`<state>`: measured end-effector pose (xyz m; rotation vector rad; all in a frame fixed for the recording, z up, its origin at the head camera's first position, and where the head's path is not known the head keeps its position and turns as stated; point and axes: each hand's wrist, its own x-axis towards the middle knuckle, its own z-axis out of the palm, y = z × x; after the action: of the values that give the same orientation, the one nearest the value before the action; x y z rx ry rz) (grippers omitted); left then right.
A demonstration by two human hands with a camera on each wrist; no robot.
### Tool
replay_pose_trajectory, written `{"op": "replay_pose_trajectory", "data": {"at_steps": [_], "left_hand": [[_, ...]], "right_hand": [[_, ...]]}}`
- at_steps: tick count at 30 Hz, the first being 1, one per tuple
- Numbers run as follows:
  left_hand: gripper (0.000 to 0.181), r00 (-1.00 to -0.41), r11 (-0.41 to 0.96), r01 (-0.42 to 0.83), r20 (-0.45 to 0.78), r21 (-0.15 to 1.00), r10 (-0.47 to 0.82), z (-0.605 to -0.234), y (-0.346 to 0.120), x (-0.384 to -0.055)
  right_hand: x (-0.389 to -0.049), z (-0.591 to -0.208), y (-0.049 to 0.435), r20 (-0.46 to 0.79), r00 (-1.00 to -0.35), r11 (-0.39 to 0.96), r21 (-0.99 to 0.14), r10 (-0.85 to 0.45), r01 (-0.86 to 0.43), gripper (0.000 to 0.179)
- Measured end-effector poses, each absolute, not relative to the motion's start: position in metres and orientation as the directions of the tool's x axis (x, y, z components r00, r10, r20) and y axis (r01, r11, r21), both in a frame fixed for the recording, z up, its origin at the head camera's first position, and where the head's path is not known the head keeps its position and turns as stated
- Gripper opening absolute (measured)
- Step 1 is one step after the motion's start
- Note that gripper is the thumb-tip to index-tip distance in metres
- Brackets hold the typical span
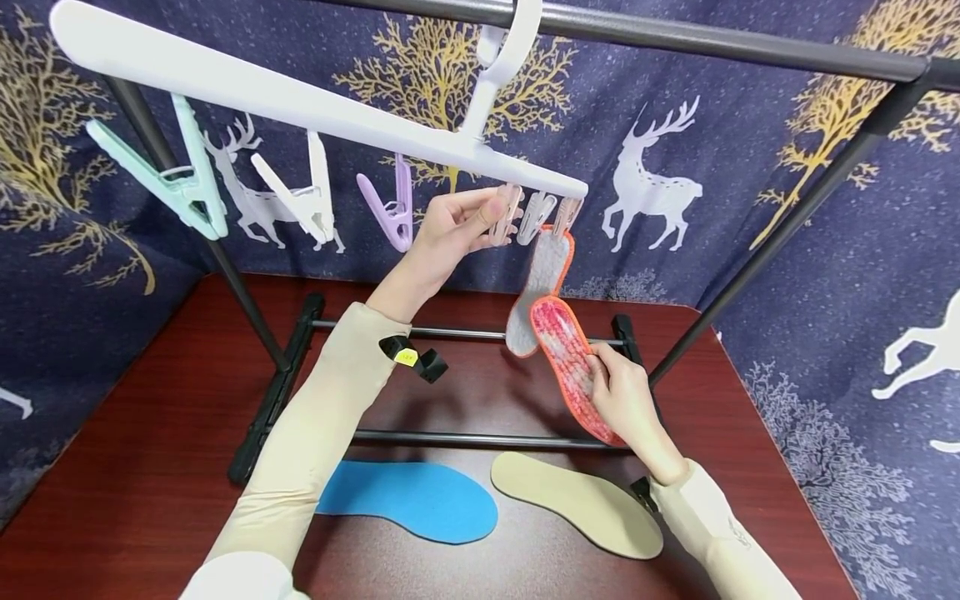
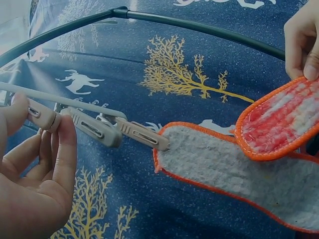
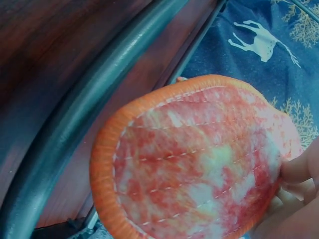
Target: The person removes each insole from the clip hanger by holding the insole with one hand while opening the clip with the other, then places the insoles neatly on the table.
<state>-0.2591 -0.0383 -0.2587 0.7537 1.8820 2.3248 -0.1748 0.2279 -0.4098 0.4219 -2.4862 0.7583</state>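
My left hand [image 1: 457, 229] pinches a beige-pink clothespin [image 2: 44, 118] near the right end of the white hanger [image 1: 300, 108]. Beside it hang a grey clothespin [image 2: 97, 128] and another beige-pink clothespin [image 2: 143, 134]. That last one grips the end of a grey insole [image 1: 551, 258] with orange edging, which dangles below the hanger. My right hand [image 1: 626, 392] holds a red-and-white quilted insole [image 3: 199, 159], also orange-edged, by its side. Its upper end overlaps the hanging grey insole in the head view.
Mint [image 1: 176, 179], white [image 1: 303, 196] and purple [image 1: 393, 204] clothespins hang along the hanger's left part. The hanger hooks over a dark rack bar [image 1: 675, 42]. On the red-brown table [image 1: 150, 417] lie a blue insole [image 1: 420, 500] and a beige insole [image 1: 577, 504].
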Motion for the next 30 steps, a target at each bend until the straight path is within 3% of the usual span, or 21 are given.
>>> {"op": "replay_pose_trajectory", "data": {"at_steps": [30], "left_hand": [[0.035,-0.868,-0.299,0.258,0.356,0.919,0.345,-0.26,-0.038,-0.257]], "right_hand": [[-0.169,-0.414,0.24,0.499,-0.856,0.829,-0.417,-0.134,-0.372,0.012]]}}
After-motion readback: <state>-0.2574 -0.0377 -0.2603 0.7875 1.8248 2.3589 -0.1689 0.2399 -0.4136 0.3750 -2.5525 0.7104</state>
